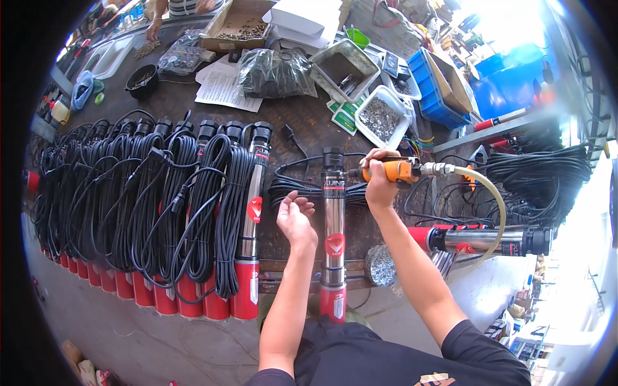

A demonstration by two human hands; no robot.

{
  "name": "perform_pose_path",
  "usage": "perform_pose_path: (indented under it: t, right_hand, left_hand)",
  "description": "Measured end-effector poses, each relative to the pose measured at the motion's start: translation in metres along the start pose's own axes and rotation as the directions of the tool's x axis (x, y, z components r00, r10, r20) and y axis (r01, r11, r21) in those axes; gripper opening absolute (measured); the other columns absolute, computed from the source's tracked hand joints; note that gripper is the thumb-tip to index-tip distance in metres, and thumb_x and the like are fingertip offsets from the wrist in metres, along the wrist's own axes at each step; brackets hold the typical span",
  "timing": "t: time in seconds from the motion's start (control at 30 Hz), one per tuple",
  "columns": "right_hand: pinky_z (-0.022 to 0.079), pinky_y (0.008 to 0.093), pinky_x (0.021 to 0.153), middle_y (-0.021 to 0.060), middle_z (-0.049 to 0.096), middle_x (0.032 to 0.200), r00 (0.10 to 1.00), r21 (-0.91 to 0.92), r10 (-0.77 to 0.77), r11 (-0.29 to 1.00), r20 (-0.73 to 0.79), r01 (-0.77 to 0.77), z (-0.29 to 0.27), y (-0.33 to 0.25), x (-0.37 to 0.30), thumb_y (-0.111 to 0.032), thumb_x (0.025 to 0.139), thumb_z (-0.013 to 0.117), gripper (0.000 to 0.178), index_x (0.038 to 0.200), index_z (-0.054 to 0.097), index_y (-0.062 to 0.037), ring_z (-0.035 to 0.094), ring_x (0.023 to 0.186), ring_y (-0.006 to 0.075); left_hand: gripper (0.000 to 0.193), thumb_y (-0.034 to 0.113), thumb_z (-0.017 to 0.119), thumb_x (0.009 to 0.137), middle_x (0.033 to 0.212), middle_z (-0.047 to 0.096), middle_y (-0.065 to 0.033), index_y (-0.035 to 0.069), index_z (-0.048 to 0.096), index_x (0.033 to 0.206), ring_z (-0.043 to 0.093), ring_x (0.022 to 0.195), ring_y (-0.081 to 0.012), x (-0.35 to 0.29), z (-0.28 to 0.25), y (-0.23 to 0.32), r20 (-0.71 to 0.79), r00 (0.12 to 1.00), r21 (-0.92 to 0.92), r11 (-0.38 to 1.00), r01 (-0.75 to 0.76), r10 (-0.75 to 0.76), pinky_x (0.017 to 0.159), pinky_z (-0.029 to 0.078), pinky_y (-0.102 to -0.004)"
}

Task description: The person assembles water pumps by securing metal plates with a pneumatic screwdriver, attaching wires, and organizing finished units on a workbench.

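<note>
A steel submersible pump (333, 222) with a black cap and a red lower end lies in front of me, its red end toward my body. My right hand (381, 180) is wrapped round an orange air screwdriver (400, 170), whose tip points left at the pump just below the cap. A pale air hose (492, 193) runs from the tool's back end. To the left of the pump, my left hand (296, 215) is palm up with loosely curled fingers apart, and nothing shows in it. Behind the pump lies a coiled black cable (293, 191).
A row of pumps with coiled cables (161, 193) fills the left side. A white tray of small metal parts (384, 118), a grey bin (344, 69) and a blue crate (438, 87) stand at the back. More pumps (496, 240) lie at right. Another person's hand (153, 30) is far left.
</note>
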State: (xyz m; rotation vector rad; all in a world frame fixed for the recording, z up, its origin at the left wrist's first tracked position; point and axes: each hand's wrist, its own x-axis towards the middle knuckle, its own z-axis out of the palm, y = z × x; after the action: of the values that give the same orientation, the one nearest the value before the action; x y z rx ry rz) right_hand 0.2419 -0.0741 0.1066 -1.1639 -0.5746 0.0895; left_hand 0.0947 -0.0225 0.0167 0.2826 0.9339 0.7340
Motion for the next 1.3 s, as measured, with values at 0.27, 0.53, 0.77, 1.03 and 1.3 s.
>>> perform_pose_path:
  t: [0.27, 0.53, 0.77, 1.03, 1.3]
  right_hand:
    - [0.051, 0.0266, 0.066, 0.0083, 0.060, 0.088, 0.996, 0.018, 0.045, 0.999, 0.081, -0.047, 0.012, 0.010, -0.003, 0.007, 0.084, 0.059, 0.018, 0.098, 0.052, -0.0040, 0.060, 0.074, 0.0148]
    - [0.053, 0.0244, 0.063, 0.0060, 0.064, 0.083, 0.986, -0.110, -0.038, 0.992, 0.164, 0.057, 0.028, 0.021, 0.003, 0.008, 0.080, 0.060, 0.014, 0.090, 0.057, -0.0022, 0.062, 0.070, 0.0118]
    - [0.051, 0.0253, 0.068, 0.0072, 0.062, 0.091, 0.945, -0.256, 0.047, 0.966, 0.323, 0.040, 0.014, 0.024, 0.016, 0.007, 0.086, 0.057, 0.017, 0.100, 0.057, -0.0042, 0.061, 0.075, 0.0132]
    - [0.050, 0.0320, 0.074, 0.0091, 0.058, 0.093, 0.991, 0.124, 0.048, 0.990, 0.129, -0.064, 0.032, -0.039, -0.021, 0.007, 0.084, 0.053, 0.022, 0.103, 0.053, -0.0039, 0.057, 0.077, 0.0153]
    - [0.047, 0.0358, 0.080, 0.0105, 0.055, 0.093, 0.995, 0.211, 0.098, 0.972, 0.035, -0.103, 0.018, -0.066, -0.033, 0.004, 0.082, 0.052, 0.021, 0.101, 0.053, -0.0040, 0.054, 0.076, 0.0178]
  left_hand:
    - [0.015, 0.016, 0.045, 0.108, 0.096, 0.069, -0.0203, 0.001, 0.043, 0.109, 0.073, 0.078, -0.0269, -0.009, 0.015, -0.002, 0.055, 0.998, -0.016, 0.999, 0.037, -0.036, 0.068, 0.062, -0.0308]
    - [0.016, 0.014, 0.047, 0.107, 0.098, 0.069, -0.0214, -0.001, 0.047, 0.111, 0.073, 0.085, -0.0316, -0.010, 0.022, 0.005, 0.112, 0.957, -0.071, 0.958, 0.278, -0.269, 0.075, 0.065, -0.0383]
    - [0.012, 0.012, 0.068, 0.097, 0.087, 0.071, -0.0094, 0.001, 0.065, 0.092, 0.069, 0.072, -0.0184, 0.002, 0.028, 0.000, 0.143, 0.891, -0.137, 0.883, 0.450, -0.432, 0.068, 0.062, -0.0293]
    - [0.017, 0.017, 0.066, 0.099, 0.081, 0.069, -0.0067, 0.000, 0.068, 0.096, 0.065, 0.070, -0.0135, 0.004, 0.034, 0.006, 0.308, 0.798, -0.203, 0.783, 0.588, -0.518, 0.061, 0.056, -0.0229]
    - [0.016, 0.018, 0.068, 0.097, 0.082, 0.068, -0.0051, 0.002, 0.068, 0.100, 0.062, 0.066, -0.0110, -0.016, 0.035, 0.016, 0.501, 0.687, -0.180, 0.713, 0.677, -0.526, 0.057, 0.053, -0.0215]
